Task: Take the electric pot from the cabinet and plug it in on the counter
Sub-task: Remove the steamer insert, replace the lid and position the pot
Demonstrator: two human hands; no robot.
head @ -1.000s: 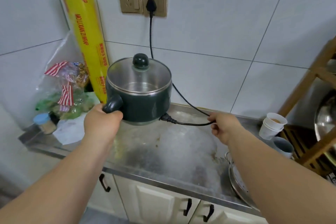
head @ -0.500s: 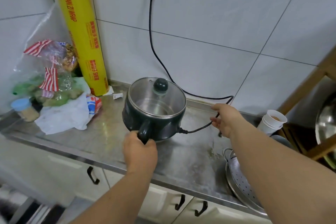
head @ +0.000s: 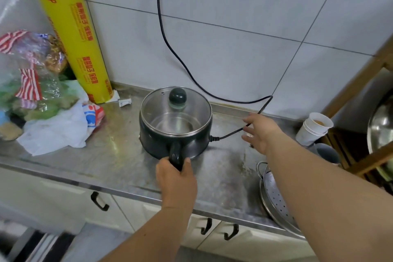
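Because the left hand (head: 176, 178) has its fingers wrapped around the handle, the electric pot (head: 176, 122) sits steady on the tabletop (head: 119, 155), while the right hand (head: 262, 131), fingers spread open, keeps the cord (head: 230, 134) aside.

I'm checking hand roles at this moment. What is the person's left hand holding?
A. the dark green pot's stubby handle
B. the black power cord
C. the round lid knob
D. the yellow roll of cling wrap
A: the left hand is wrapped around the stubby handle of the dark green electric pot standing on the steel counter, while the right hand, fingers spread, is at the black power cord.
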